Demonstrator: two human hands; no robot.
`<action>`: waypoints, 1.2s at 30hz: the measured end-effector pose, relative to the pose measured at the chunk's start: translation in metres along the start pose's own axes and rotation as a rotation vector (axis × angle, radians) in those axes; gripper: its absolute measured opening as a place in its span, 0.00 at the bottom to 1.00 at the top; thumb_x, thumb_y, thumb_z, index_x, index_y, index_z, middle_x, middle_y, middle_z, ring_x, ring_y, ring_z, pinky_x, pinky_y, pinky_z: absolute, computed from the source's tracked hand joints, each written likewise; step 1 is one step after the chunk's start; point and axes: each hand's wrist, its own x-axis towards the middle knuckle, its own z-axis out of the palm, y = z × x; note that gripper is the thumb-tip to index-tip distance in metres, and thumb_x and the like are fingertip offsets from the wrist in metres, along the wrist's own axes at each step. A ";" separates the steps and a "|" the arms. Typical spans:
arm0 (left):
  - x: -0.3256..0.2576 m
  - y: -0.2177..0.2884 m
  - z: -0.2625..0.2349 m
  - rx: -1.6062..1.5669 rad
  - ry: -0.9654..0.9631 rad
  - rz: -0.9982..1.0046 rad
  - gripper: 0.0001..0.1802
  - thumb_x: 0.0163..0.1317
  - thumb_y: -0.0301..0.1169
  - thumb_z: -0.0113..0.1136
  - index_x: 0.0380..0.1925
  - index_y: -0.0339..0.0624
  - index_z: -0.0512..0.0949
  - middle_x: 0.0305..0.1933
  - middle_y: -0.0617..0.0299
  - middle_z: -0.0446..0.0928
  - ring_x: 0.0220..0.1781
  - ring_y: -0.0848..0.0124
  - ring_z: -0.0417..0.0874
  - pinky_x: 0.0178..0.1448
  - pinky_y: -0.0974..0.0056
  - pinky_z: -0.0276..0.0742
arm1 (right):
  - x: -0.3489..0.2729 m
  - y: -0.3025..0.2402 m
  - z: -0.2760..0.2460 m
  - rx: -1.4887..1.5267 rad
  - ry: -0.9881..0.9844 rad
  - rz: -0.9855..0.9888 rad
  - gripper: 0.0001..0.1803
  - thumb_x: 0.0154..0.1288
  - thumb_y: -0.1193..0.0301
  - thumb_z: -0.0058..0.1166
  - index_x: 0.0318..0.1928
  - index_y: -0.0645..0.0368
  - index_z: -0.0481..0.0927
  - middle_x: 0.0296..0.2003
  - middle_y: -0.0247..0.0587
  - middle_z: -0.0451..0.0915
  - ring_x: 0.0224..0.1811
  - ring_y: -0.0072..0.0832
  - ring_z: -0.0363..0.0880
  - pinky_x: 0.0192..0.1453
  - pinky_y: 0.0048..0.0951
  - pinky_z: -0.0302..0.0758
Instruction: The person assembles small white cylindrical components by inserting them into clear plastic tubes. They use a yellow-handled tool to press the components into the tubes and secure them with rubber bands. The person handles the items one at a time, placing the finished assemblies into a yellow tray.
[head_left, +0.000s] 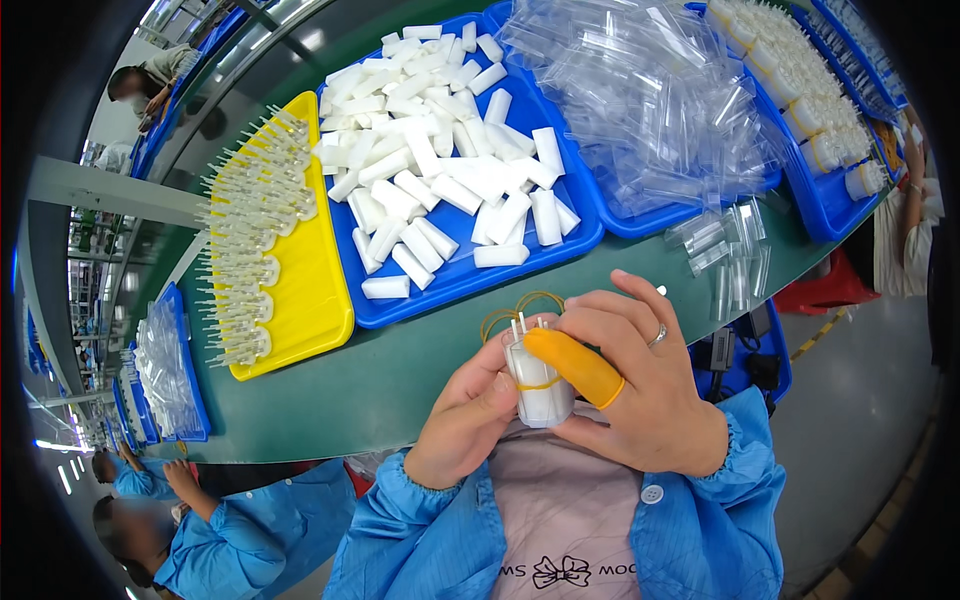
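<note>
In front of my chest, both hands hold a small bundle of white plastic parts (pixel 543 405). Thin white prongs stick up from its top, and a yellow rubber band circles its middle. My left hand (pixel 463 420) is closed round the left side, thumb pressed on the front. My right hand (pixel 640 400) grips the right side, with an orange finger cot (pixel 575 366) over its index finger and a ring on another finger. Loose yellow rubber bands (pixel 490 318) loop out behind the bundle by the fingertips; which fingers hold them is hidden.
On the green table (pixel 330 405), a yellow tray (pixel 318 300) holds rows of white pronged parts. Blue trays hold white blocks (pixel 420 150), clear plastic sleeves (pixel 650 110) and banded white bundles (pixel 800 115). Loose clear sleeves (pixel 735 250) lie at right. Co-workers (pixel 240 530) sit at left.
</note>
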 end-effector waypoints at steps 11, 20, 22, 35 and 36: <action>0.002 -0.004 -0.015 -0.082 -0.143 0.007 0.40 0.61 0.41 0.57 0.67 0.38 0.51 0.63 0.55 0.62 0.64 0.64 0.66 0.66 0.59 0.62 | 0.000 0.009 -0.002 0.446 -0.056 0.114 0.34 0.44 0.68 0.66 0.55 0.59 0.72 0.54 0.43 0.68 0.55 0.41 0.69 0.59 0.42 0.66; -0.002 -0.007 -0.012 -0.014 -0.295 -0.074 0.40 0.64 0.46 0.52 0.68 0.36 0.50 0.63 0.52 0.63 0.62 0.62 0.67 0.65 0.58 0.59 | -0.001 0.024 -0.005 0.861 -0.154 0.216 0.34 0.49 0.64 0.67 0.57 0.61 0.71 0.55 0.47 0.69 0.57 0.40 0.69 0.61 0.35 0.65; -0.004 -0.009 -0.010 0.122 -0.263 -0.083 0.41 0.64 0.50 0.50 0.67 0.35 0.50 0.63 0.51 0.63 0.62 0.61 0.66 0.65 0.58 0.59 | -0.003 0.028 -0.005 0.913 -0.249 0.180 0.34 0.44 0.65 0.69 0.53 0.63 0.74 0.54 0.46 0.69 0.57 0.36 0.68 0.61 0.34 0.63; -0.015 0.002 -0.030 0.391 0.365 0.728 0.24 0.67 0.45 0.48 0.47 0.31 0.67 0.35 0.51 0.74 0.38 0.66 0.75 0.48 0.63 0.71 | -0.050 0.152 -0.178 0.174 0.979 0.469 0.25 0.58 0.78 0.58 0.56 0.65 0.68 0.45 0.38 0.73 0.45 0.22 0.74 0.51 0.22 0.70; -0.017 0.005 -0.033 0.391 0.387 0.745 0.23 0.67 0.45 0.48 0.45 0.32 0.68 0.34 0.52 0.74 0.37 0.67 0.75 0.47 0.63 0.71 | -0.057 0.168 -0.186 0.094 1.015 0.485 0.24 0.58 0.78 0.58 0.56 0.65 0.68 0.44 0.36 0.72 0.44 0.20 0.73 0.50 0.21 0.71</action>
